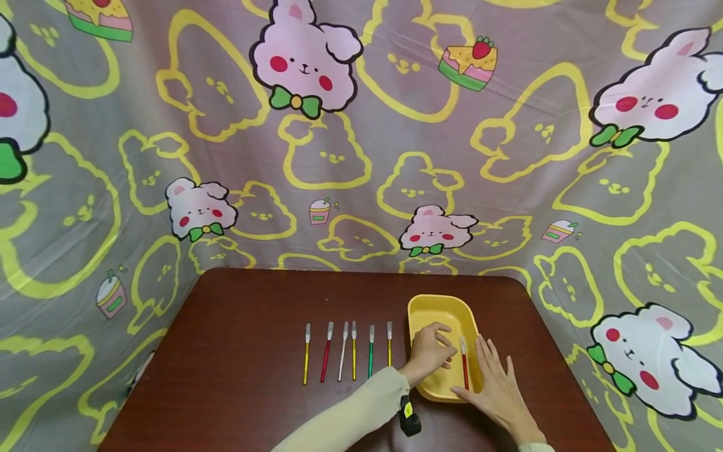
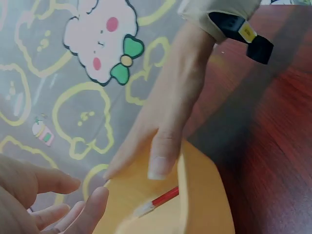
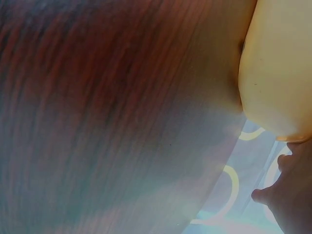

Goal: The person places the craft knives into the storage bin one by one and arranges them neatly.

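Observation:
A yellow plastic tray (image 1: 443, 303) stands on the right part of the table. Inside it, along the right wall, lies a slim red-handled tool with a pale capped tip (image 1: 465, 367), which looks like a craft knife. My left hand (image 1: 432, 351) hovers over the tray with loosely bent fingers and nothing visible between them; the left wrist view shows its fingers (image 2: 58, 204) apart from the red tool. My right hand (image 1: 499, 389) rests against the tray's near right corner. Its fingers lie straight along the outside, and its thumb (image 2: 163, 153) reaches over the rim.
Several similar slim tools lie in a row left of the tray, among them a yellow one (image 1: 306, 355), a red one (image 1: 327, 351), a silver one (image 1: 342, 351) and a green one (image 1: 371, 351). A patterned curtain (image 1: 339, 138) surrounds the dark wooden table (image 1: 254, 314).

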A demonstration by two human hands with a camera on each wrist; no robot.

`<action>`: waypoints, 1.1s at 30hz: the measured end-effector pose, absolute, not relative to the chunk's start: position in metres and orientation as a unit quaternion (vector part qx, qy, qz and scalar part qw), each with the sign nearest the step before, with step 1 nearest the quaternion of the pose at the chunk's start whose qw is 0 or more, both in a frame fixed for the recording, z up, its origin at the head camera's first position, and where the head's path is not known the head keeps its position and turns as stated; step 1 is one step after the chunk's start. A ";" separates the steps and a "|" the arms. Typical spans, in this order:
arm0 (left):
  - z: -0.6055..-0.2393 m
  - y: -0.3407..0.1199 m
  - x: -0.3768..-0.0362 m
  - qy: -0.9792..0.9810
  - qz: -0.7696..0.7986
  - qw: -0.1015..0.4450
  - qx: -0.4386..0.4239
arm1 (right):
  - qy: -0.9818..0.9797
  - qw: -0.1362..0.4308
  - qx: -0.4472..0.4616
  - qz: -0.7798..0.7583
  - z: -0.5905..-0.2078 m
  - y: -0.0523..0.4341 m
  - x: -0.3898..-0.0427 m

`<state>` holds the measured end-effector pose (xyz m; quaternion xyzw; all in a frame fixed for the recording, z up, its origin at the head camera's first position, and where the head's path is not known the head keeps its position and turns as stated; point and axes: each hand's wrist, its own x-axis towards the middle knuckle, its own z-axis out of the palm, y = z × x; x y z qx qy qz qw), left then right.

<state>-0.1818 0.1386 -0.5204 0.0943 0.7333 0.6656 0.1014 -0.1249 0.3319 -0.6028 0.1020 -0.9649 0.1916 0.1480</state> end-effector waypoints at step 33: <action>-0.529 0.010 -0.188 0.778 0.623 0.008 0.076 | -0.965 0.145 0.102 0.194 -0.602 0.332 -0.123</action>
